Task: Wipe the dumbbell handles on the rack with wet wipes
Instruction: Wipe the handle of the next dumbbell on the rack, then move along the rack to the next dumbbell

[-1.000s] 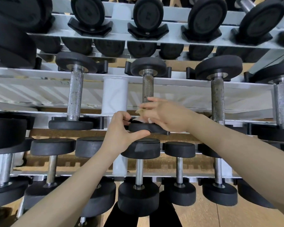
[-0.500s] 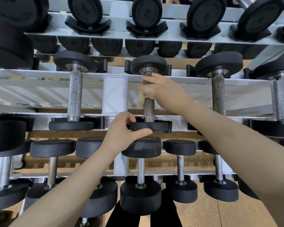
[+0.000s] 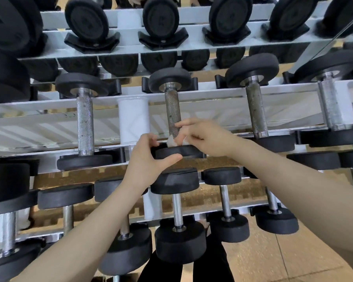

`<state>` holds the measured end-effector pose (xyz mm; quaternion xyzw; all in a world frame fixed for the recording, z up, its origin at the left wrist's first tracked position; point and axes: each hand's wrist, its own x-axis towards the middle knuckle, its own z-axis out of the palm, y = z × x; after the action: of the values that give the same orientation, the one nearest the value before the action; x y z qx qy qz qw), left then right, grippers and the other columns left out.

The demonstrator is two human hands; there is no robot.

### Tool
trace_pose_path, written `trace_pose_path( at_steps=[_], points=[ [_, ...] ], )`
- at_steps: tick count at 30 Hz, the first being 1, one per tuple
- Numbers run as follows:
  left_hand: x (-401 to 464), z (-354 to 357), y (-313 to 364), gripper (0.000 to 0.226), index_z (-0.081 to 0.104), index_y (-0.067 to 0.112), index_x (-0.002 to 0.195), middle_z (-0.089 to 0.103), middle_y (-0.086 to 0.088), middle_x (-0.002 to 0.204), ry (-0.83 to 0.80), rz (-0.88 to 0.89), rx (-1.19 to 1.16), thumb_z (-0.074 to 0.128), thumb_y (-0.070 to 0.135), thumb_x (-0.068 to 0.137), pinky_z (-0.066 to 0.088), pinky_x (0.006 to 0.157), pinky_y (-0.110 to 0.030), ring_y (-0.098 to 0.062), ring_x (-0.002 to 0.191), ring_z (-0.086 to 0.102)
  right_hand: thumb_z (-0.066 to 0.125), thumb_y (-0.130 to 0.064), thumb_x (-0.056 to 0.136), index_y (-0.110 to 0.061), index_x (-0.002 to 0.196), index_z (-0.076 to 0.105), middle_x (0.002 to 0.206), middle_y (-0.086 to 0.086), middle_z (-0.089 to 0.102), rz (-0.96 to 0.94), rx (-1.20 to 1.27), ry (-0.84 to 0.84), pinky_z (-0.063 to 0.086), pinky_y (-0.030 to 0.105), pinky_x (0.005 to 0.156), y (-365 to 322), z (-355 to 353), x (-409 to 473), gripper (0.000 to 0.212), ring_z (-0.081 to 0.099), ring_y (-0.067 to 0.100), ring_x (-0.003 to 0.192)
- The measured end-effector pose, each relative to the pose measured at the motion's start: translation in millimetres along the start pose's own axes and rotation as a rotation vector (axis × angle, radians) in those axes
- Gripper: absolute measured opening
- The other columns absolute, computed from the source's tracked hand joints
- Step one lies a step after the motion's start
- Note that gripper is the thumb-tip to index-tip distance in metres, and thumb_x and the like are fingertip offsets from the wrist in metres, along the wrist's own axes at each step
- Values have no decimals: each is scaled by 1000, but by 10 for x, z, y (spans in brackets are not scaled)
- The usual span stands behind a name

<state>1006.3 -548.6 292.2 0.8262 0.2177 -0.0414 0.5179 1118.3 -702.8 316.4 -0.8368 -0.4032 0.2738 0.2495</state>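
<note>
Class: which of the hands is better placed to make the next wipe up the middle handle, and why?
Right. The right hand already holds the wipe against the handle, near its lower end. The left hand grips the lower weight, steadying it.

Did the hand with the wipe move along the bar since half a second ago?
Yes. The right hand with the wipe slid down the handle, from near the far weight plate to the near plate.

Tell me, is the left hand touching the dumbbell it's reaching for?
Touching. The head view shows the left hand gripping the near weight plate, thumb under its edge, fingers over the top.
</note>
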Motion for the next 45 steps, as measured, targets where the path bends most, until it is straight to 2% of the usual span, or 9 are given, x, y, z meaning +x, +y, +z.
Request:
trace_pose_path(
  at_steps=[4,9,12,16,21,33,36,40,45],
  points=[
    [-109,33,45,56,46,14,126,44,8,117,114,312,183,71,32,80,25,94,-14,-12,116,40,41,-2,95,-24,81,62,85,0,64,291,778,363,43,27,68,-93,18,-218,34,54,14,74],
    [-232,156,247,49,48,14,129,45,4,121,63,580,224,51,37,86,22,100,-7,-11,117,38,47,-3,91,-12,88,61,70,-3,65,319,1381,249,46,20,57,-36,6,-636,17,58,8,61],
    [-310,310,414,46,46,33,128,46,7,123,-136,578,93,52,38,83,37,100,-19,-4,114,47,57,-7,83,-9,92,60,76,2,67,290,1431,162,50,21,62,34,41,-865,9,61,11,66],
    [-464,680,535,20,59,34,101,53,21,100,-201,634,105,60,23,84,32,87,-2,15,97,46,60,-9,88,-13,87,58,73,-2,63,394,1327,282,49,18,57,178,170,-1239,5,58,8,63],
    [-836,1361,703,22,55,24,85,57,13,79,-349,471,45,58,2,86,46,73,-20,-5,77,56,62,-17,89,-16,73,52,69,-1,56,623,1234,543,43,20,52,500,404,-2090,19,52,10,59],
    [-2540,3627,936,20,69,12,99,63,-3,114,-934,243,-90,53,7,88,42,101,-30,-9,105,57,58,-5,89,-13,73,53,64,3,51,981,1403,1087,35,23,58,1022,1389,-5026,19,42,13,58],
    [-3222,4320,976,25,63,16,97,56,-1,108,-1067,215,-38,55,-5,87,46,83,-13,14,87,56,51,-2,93,-6,77,55,70,9,55,954,1574,1264,49,26,70,1071,1660,-5916,17,52,16,66],
    [-3865,4961,1035,21,59,12,81,58,-3,94,-1161,209,-1,59,-10,83,45,67,-8,11,67,58,50,-5,94,0,97,57,82,14,57,845,1741,1368,54,21,69,1148,2037,-6757,9,59,14,70],
    [-4484,5545,931,23,52,24,91,61,-2,98,-1211,165,108,65,6,84,47,83,-22,-14,92,60,53,2,89,-10,98,51,78,8,60,754,1843,1535,51,18,62,1079,2464,-7477,15,56,12,62]
  ],
)
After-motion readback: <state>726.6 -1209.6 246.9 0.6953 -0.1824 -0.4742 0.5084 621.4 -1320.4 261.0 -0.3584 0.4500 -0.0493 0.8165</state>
